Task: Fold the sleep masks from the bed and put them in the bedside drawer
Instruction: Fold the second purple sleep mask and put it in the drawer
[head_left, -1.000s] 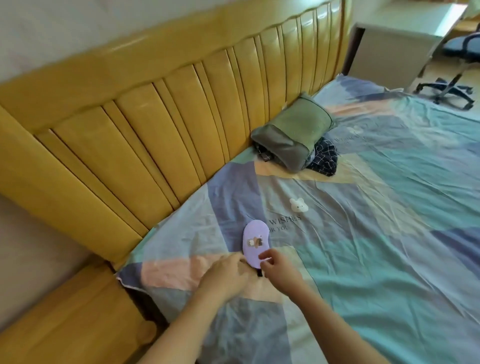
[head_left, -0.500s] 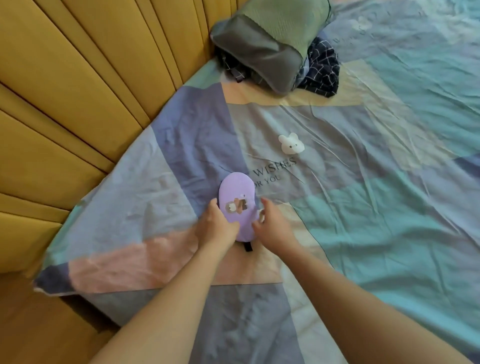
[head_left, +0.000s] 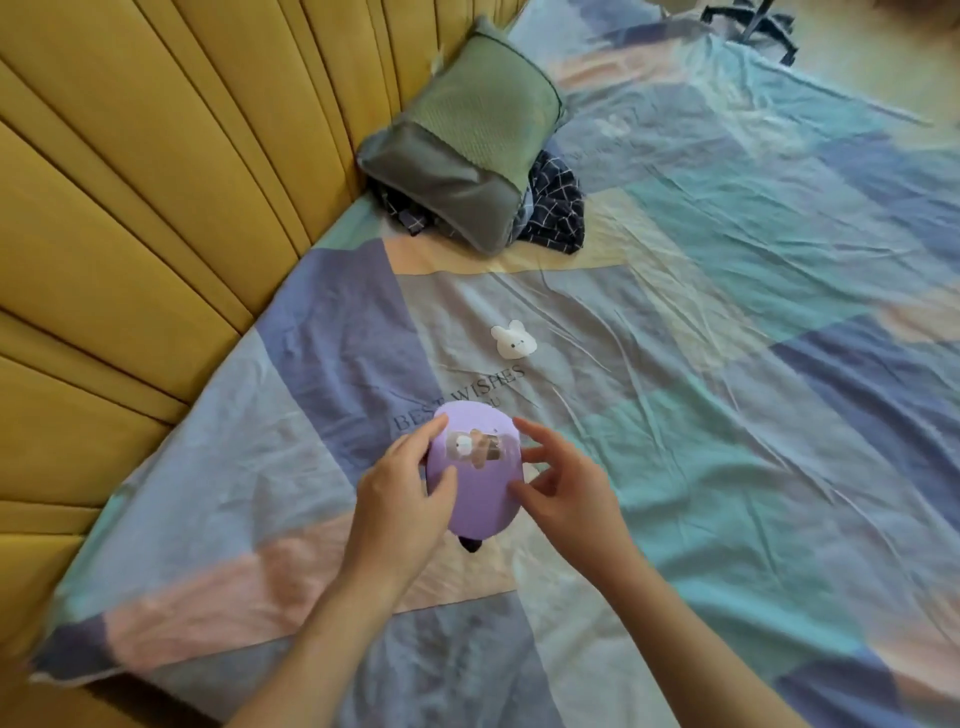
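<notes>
Nearest the camera, two bare forearms reach over the patchwork pastel bedsheet (head_left: 727, 467). The left hand (head_left: 402, 512) pinches the left edge of the folded lilac fabric sleep mask (head_left: 475, 478), thumb over the front face and fingers behind. The right hand (head_left: 569, 491) sits at the mask's right edge with fingers loosely spread; one fingertip appears to touch the fabric, but a firm hold cannot be confirmed. The mask appears doubled over, cartoon print uppermost, a short black strap end (head_left: 470, 544) protruding beneath. Judgement: the two-sided hold keeps the fold from springing open prior to transfer.

Just beyond lies a small white bear-shaped item (head_left: 514, 340) on the sheet; whether print or separate object cannot be determined. Farther on, a green-and-grey cushion (head_left: 467, 150) rests atop dark checked cloth (head_left: 553, 210) against the yellow padded headboard (head_left: 156, 208). Nothing obstructs the hands. The bedside drawer is not in view.
</notes>
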